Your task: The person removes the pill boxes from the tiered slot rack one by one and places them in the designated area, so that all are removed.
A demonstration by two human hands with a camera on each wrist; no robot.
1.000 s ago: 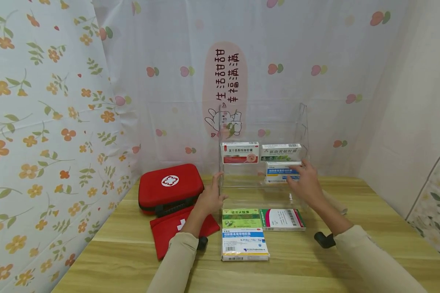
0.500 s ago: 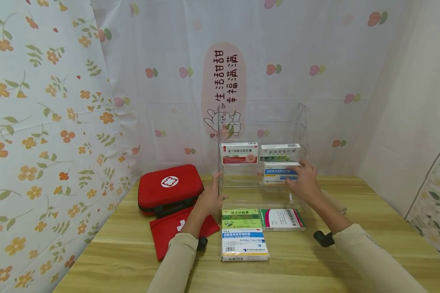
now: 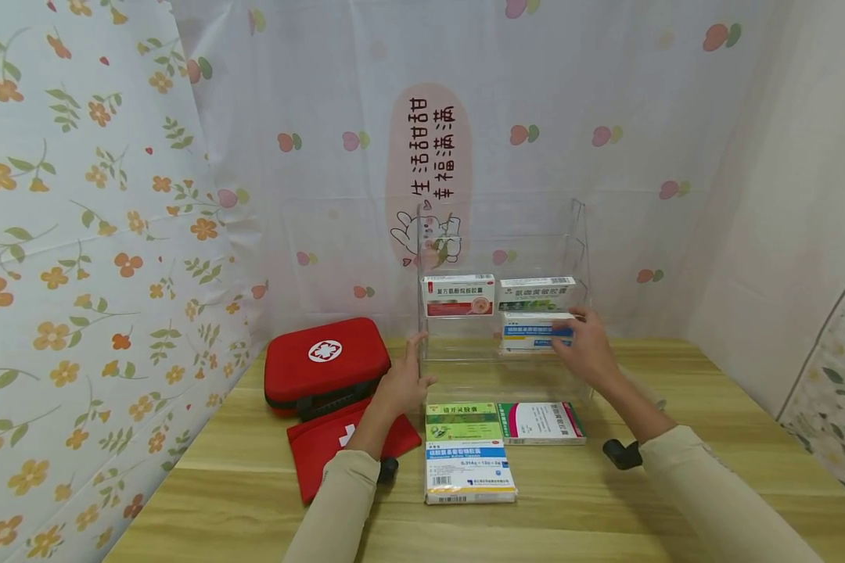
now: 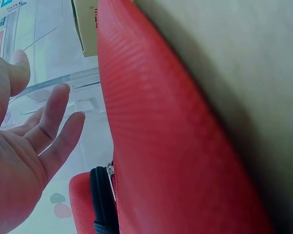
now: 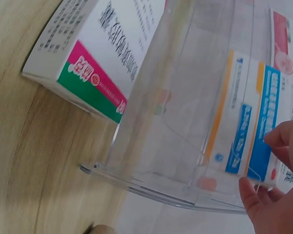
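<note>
A blue-and-white medicine box (image 3: 525, 333) stands in the middle tier of a clear acrylic rack (image 3: 507, 361), toward its right side. My right hand (image 3: 590, 353) grips the right end of this box with thumb and fingertips, covering part of its front. In the right wrist view the box (image 5: 241, 114) shows through the clear shelf front, the thumb at its edge. My left hand (image 3: 397, 387) rests at the rack's left side, fingers extended. The left wrist view shows that hand (image 4: 27, 146) with spread fingers beside the acrylic edge, holding nothing.
One tier up stand a red-and-white box (image 3: 460, 297) and a green-and-white box (image 3: 537, 295). In front lie a green box (image 3: 463, 422), a pink-and-green box (image 3: 544, 423) and another blue-and-white box (image 3: 469, 472). A red first-aid case (image 3: 327, 360) and red pouch (image 3: 324, 461) are left.
The blue-and-white box in the middle tier has slid a little to the left, and my right hand has stayed at its right end. My left hand remains at the rack's side.
</note>
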